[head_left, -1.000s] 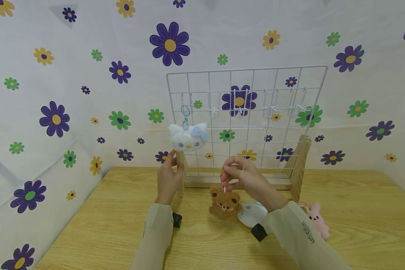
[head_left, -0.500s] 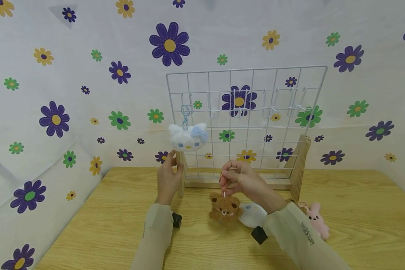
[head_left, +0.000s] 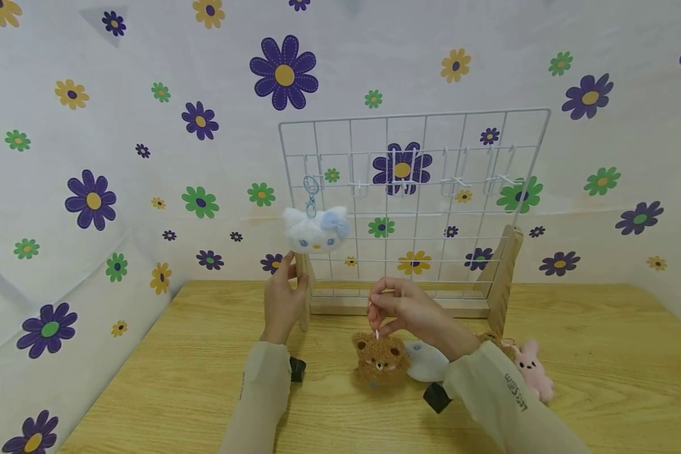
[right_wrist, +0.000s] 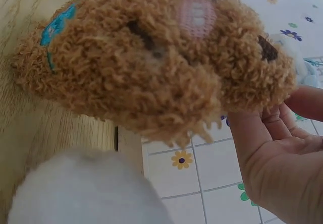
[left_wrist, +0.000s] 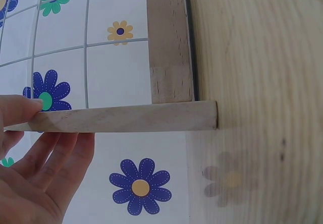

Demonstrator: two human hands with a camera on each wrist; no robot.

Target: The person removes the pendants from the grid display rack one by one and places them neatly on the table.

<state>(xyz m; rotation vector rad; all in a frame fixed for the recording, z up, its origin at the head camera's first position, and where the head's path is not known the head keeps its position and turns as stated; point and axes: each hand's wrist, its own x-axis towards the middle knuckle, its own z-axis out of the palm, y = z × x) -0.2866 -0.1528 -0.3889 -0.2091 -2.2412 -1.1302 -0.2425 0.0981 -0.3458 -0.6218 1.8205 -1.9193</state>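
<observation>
My right hand pinches the strap at the top of a brown bear plush keychain, which hangs just under the fingers. In the right wrist view the curly bear fills the upper part, beside the hand. With thumb on one face and fingers on the other, my left hand grips the wooden side leg of a white wire grid rack. A white cat-head plush keychain with a blue bow hangs from the rack's left hook, above that hand.
A white plush lies behind the right wrist. Farther right are a pink plush and a partly hidden brown plush. Several white hooks stick out from the grid. Flowered cloth backs the wooden table.
My right hand has come down slightly with the bear keychain, bringing it closer to the tabletop. The left hand keeps its grip on the rack's leg.
</observation>
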